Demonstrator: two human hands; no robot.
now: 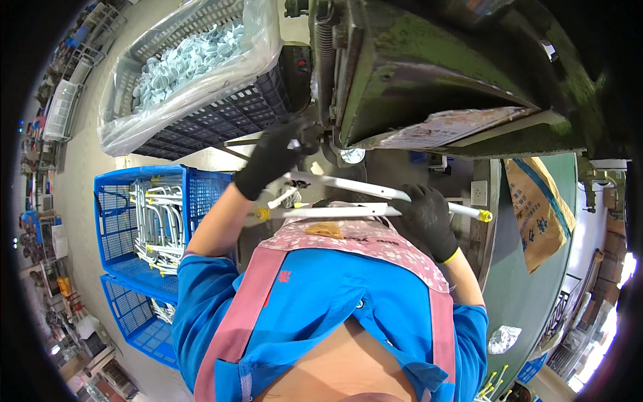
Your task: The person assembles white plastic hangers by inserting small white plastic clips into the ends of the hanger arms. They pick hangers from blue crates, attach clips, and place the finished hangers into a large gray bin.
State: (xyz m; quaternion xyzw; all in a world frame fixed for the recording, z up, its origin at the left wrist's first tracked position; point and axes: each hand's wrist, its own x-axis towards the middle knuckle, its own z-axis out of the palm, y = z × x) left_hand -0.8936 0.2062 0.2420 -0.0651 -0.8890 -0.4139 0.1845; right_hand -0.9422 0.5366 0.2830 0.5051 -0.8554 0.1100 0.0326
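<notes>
My right hand, in a black glove, is wrapped round a white metal tube frame in front of my apron. Its upper white tube slants down toward that hand. Nearly level below it lies a lower white tube, with a yellow cap at its left end. Another yellow cap sticks out beyond my right hand. My left hand, also black-gloved, reaches up to the dark lower part of the green machine. Its fingers look closed around something small there; dark machine parts blend with the fingertips.
A black crate lined with clear plastic holds many pale blue pieces at upper left. Blue crates with bent white tubes stand at left. A brown paper sack lies on the green table at right.
</notes>
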